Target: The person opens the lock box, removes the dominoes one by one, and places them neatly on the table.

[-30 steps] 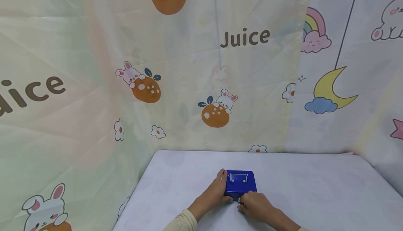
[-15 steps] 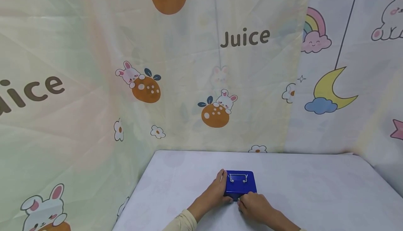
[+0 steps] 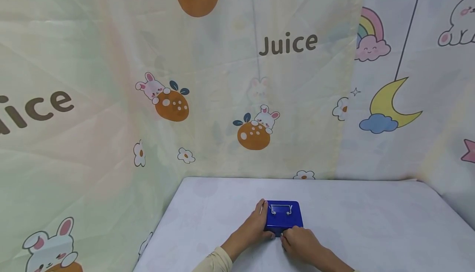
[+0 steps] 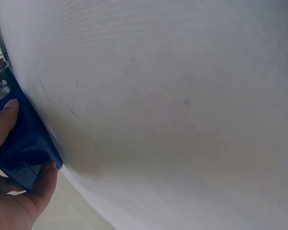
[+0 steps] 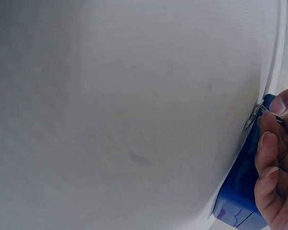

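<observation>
A small blue metal cash box (image 3: 283,218) with a silver wire handle (image 3: 281,209) on its lid lies on the white table. My left hand (image 3: 254,225) grips its left side, thumb (image 4: 6,120) on the front face near the silver lock (image 4: 2,89). At the front, my right hand (image 3: 300,241) pinches a key at the lock, its fingers (image 5: 268,148) curled. A metal key ring (image 5: 251,118) hangs from the key in the right wrist view. Most of the key is hidden by the fingers. The lid is down.
White cloth covers the table (image 3: 371,214) around the box. Behind it hang printed fabric curtains (image 3: 222,57), meeting the table's back edge. More curtain runs along the left side.
My right fingers have shifted slightly at the lock, and the silver metal that showed beneath them is now mostly covered. The left hand and the cash box have stayed in place.
</observation>
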The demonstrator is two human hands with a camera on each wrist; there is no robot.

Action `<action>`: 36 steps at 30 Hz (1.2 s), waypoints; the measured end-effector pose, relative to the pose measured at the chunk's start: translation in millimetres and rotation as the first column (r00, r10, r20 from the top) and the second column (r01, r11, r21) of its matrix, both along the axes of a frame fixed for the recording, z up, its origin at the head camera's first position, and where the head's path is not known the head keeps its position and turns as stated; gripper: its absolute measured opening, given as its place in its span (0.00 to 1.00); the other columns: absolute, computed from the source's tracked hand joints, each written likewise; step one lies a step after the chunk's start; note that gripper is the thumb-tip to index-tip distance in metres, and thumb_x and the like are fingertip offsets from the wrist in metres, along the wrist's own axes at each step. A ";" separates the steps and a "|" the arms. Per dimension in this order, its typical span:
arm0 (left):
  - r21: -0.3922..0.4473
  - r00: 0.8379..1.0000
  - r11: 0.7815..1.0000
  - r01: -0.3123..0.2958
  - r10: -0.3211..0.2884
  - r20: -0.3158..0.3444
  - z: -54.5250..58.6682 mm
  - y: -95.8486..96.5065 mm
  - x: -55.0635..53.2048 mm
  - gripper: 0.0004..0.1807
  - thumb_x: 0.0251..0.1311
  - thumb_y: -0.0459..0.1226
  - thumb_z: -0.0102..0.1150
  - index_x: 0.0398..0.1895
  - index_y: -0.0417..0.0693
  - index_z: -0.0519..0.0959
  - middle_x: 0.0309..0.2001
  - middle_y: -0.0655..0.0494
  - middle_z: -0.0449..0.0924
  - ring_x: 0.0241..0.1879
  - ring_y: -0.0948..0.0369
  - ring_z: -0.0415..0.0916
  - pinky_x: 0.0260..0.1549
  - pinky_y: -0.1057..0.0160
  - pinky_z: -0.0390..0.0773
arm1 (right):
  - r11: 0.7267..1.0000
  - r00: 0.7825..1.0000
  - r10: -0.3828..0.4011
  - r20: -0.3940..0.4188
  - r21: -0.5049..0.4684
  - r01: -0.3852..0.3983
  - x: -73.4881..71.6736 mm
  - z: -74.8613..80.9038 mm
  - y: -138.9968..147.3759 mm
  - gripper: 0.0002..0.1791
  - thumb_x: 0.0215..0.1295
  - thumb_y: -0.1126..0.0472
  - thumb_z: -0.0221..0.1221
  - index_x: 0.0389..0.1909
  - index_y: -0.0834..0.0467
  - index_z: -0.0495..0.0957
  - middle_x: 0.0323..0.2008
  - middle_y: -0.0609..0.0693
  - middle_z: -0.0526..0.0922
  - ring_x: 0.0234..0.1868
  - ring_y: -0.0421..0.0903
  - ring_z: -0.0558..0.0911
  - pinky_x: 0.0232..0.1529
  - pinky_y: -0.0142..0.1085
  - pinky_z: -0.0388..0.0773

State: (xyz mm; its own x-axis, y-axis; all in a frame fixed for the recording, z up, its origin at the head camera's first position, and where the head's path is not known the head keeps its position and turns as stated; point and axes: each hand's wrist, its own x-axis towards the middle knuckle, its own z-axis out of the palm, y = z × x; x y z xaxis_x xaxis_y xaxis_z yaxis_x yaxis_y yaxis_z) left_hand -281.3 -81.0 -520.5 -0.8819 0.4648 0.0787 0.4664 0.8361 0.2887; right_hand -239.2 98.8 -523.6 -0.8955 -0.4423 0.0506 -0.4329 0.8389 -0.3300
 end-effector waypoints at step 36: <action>-0.036 1.000 0.999 -0.004 0.004 -0.008 -2.2 1.0 -2.8 0.57 0.46 0.51 0.71 0.72 0.38 0.49 0.71 0.41 0.49 0.62 0.48 0.67 0.57 0.59 0.72 | 0.997 0.998 -0.070 -0.006 0.045 0.070 5.0 -1.6 -0.7 0.17 0.62 0.59 0.57 0.13 0.52 0.67 0.10 0.40 0.64 0.13 0.37 0.63 0.14 0.30 0.61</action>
